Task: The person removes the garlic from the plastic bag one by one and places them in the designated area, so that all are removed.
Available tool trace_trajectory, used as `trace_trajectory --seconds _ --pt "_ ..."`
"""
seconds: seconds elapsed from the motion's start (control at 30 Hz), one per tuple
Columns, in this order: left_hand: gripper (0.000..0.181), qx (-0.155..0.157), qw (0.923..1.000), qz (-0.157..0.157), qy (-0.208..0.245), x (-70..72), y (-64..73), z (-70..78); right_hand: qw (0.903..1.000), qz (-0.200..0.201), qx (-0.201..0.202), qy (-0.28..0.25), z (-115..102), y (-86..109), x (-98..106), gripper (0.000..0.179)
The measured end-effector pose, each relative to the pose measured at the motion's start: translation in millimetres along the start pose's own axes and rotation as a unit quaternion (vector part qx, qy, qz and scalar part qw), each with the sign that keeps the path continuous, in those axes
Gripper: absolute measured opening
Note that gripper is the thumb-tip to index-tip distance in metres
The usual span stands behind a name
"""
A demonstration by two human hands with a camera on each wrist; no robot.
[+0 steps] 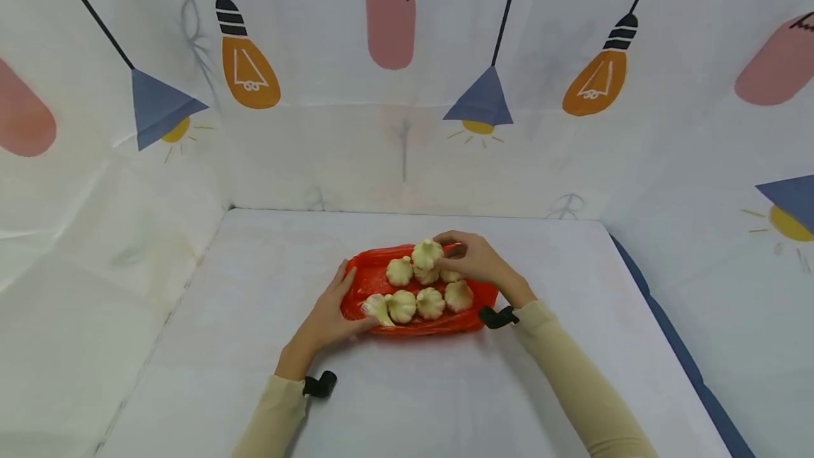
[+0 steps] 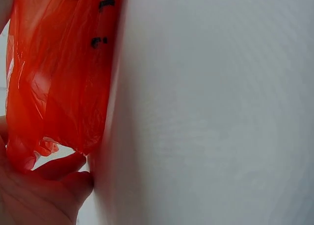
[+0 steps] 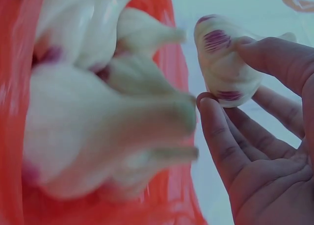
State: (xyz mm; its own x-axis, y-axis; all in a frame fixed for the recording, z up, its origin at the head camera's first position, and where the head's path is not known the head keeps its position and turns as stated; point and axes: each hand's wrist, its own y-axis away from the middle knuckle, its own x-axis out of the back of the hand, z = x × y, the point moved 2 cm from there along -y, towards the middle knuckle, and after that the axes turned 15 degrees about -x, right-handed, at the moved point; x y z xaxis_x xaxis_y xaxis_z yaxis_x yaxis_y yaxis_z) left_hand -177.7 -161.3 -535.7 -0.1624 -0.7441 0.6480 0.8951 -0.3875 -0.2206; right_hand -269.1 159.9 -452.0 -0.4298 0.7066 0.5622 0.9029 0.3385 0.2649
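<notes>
A red tray (image 1: 369, 273), covered in thin red plastic, holds several pale garlic bulbs (image 1: 429, 304). At its left end my left hand (image 1: 326, 318) grips it, thumb along the near corner beside a garlic bulb (image 1: 377, 308) and fingers spread up the side. The left wrist view has the crinkled red plastic (image 2: 64, 83) with dark printing, fingers at its lower end. Over the far side of the tray, my right hand (image 1: 477, 259) pinches one garlic bulb (image 3: 216, 70) between thumb and fingertips. That bulb shows purple streaks and stands above the others.
The tray rests on a white tabletop (image 1: 407, 394). Behind and at the sides hang white sheets (image 1: 331, 154) printed with lamps and bulbs. A dark blue strip (image 1: 674, 345) runs along the table's right edge. Black wrist cameras (image 1: 321, 384) sit on both wrists.
</notes>
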Motion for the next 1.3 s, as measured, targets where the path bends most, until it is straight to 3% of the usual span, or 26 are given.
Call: trace_trajectory --seconds 0.27,0.93,1.3 --pt "0.121 0.005 0.9999 -0.014 -0.002 -3.1 -1.3 0.3 0.999 0.039 -0.02 -0.011 20.8 9.1 22.0 0.045" --pt "0.123 0.021 0.9996 -0.015 -0.013 0.6 -7.7 4.7 0.9901 0.119 -0.062 -0.042 64.4 29.9 74.1 0.055" --pt "0.123 -0.011 0.9993 -0.027 -0.021 -1.9 -9.6 3.4 0.9875 0.133 -0.075 -0.039 90.7 40.5 88.1 0.057"
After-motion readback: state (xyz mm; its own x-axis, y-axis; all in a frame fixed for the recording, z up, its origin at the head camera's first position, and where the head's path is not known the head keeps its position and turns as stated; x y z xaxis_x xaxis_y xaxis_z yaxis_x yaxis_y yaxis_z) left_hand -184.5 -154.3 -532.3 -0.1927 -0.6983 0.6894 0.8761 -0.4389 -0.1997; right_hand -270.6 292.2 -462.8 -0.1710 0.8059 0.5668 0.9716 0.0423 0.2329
